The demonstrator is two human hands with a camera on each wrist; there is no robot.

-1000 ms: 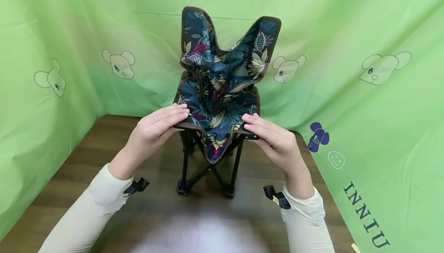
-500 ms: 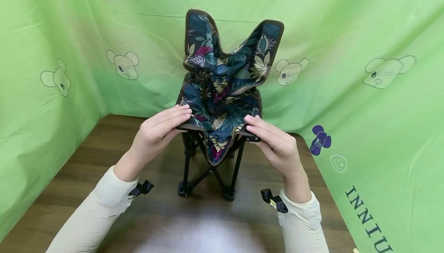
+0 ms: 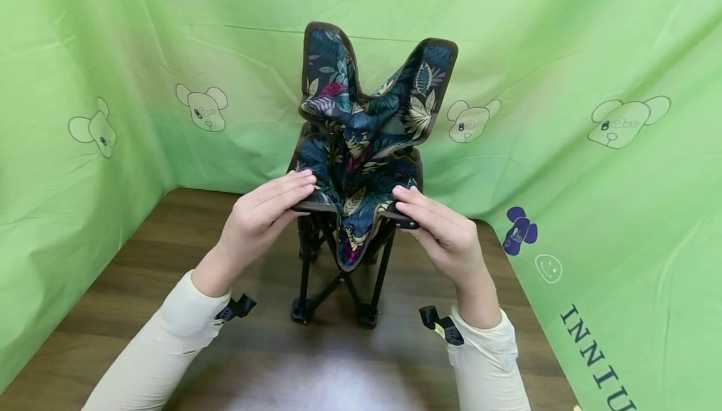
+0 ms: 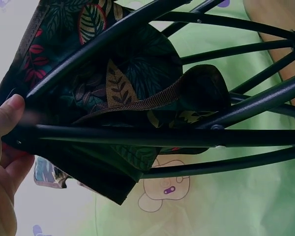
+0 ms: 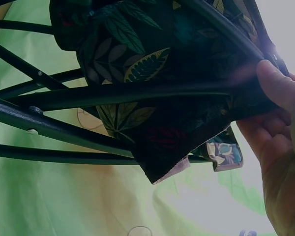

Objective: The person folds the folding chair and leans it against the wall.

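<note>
Leaf-print fabric is sagging on the folding chair (image 3: 361, 166) standing mid-desk (image 3: 141, 273), half collapsed, while my left hand (image 3: 256, 220) and right hand (image 3: 445, 232) are pinching its front seat corners.

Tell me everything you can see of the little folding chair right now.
The folding chair is small, with a dark leaf-print fabric seat and back edged in brown binding, slung on thin black metal rods that cross beneath. It stands upright on black feet on the wooden table, partly folded, fabric sagging and back corners sticking up. The left hand and right hand each pinch a front seat corner, fingers on top, thumbs under the frame.
</note>
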